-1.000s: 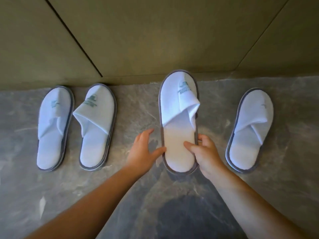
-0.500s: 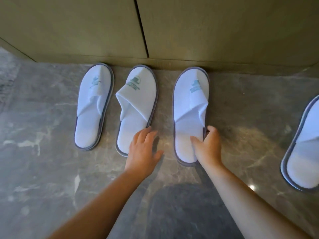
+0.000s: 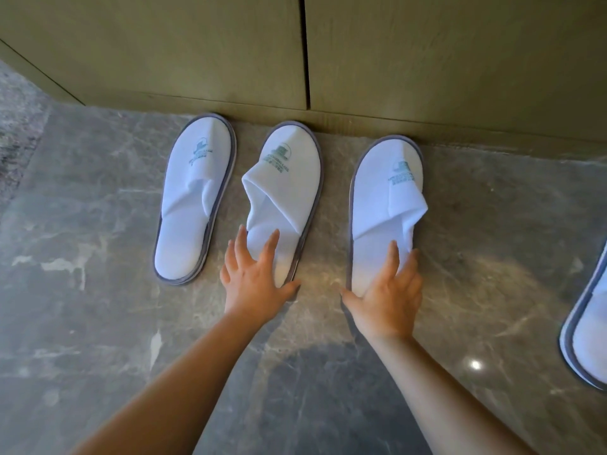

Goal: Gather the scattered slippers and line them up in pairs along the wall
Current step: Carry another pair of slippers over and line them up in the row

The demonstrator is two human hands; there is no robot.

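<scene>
Slippers mostly sorted, I'd say. Leftmost slipper (image 3: 193, 205) and second slipper (image 3: 285, 195) sit toes to the wall (image 3: 197, 50) as a pair, just beside each other. Third slipper (image 3: 382, 211) is toes to the wall too, but set a bit apart, and its mate, the fourth slipper (image 3: 588, 326), is well off to the right, cut by the frame edge. So that one's left to bring over.

My left hand (image 3: 254, 280) lies flat with fingers spread on the second slipper's heel, my right hand (image 3: 389, 295) flat with straight fingers on the third's heel; neither grips anything.

Floor (image 3: 98, 323) is glossy grey marble, wall is olive wood panels with a dark seam.
</scene>
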